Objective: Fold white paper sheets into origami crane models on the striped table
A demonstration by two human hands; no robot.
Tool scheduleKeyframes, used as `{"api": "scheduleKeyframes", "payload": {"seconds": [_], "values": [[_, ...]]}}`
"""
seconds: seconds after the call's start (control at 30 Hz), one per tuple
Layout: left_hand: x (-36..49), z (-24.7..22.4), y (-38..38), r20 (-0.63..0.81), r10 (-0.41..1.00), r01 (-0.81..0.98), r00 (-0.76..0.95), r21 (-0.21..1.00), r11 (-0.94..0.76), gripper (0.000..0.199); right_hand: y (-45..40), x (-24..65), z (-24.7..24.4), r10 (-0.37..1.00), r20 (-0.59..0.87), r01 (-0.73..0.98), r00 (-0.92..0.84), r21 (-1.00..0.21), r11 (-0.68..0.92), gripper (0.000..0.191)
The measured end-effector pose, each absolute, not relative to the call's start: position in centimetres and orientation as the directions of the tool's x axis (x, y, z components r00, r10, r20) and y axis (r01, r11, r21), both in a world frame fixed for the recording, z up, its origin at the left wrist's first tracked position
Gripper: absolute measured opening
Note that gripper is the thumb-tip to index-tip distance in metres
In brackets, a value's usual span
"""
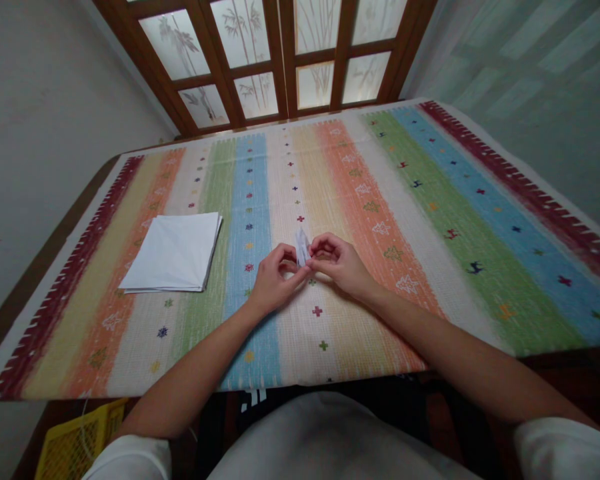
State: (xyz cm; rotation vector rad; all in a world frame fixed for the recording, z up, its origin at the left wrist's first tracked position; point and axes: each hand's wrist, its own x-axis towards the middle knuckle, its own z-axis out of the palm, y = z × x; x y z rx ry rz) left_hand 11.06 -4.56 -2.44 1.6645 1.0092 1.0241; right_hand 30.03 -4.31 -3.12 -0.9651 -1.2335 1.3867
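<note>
Between my two hands a small piece of folded white paper [303, 248] stands upright over the middle of the table. My left hand [276, 279] pinches its lower left side between thumb and fingers. From the other side my right hand [341, 265] grips the lower right edge, with thumb and fingertips pressed together. Both thumbs meet close to the paper's bottom, and the fingers cover part of its folds. Off to the left lies a stack of square white paper sheets [173, 253], apart from both hands.
A striped, patterned cloth [375, 313] covers the table. Beyond the far edge stand wooden-framed glass doors [285, 67]. A wall [555, 120] is at the right, another at the left. Below the table's front left corner sits a yellow plastic crate [75, 443].
</note>
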Motion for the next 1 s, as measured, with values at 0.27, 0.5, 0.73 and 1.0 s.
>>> {"api": "scheduleKeyframes", "payload": {"seconds": [0.27, 0.5, 0.73, 1.0], "values": [[10.6, -3.3, -3.7, 0.095, 0.963, -0.034, 0.250, 0.995, -0.090, 0.038, -4.2, 30.6, -3.1, 0.988, -0.015, -0.217, -0.151, -0.975, -0.048, 0.048], [10.7, -3.1, -3.8, 0.048, 0.977, 0.000, 0.206, 0.999, -0.049, 0.036, -4.1, 30.8, -3.6, 0.968, -0.015, -0.163, -0.249, -0.985, -0.057, 0.040], [10.6, -2.9, -3.9, 0.069, 0.957, 0.017, 0.282, 0.997, -0.076, 0.028, -3.7, 31.0, -3.7, 0.991, 0.033, -0.078, -0.127, -0.997, 0.023, 0.039], [10.5, -2.7, -4.0, 0.119, 0.936, 0.034, 0.332, 0.990, -0.137, 0.027, -4.5, 30.8, -3.0, 0.969, 0.160, 0.083, -0.189, -0.981, 0.178, 0.015]]}}
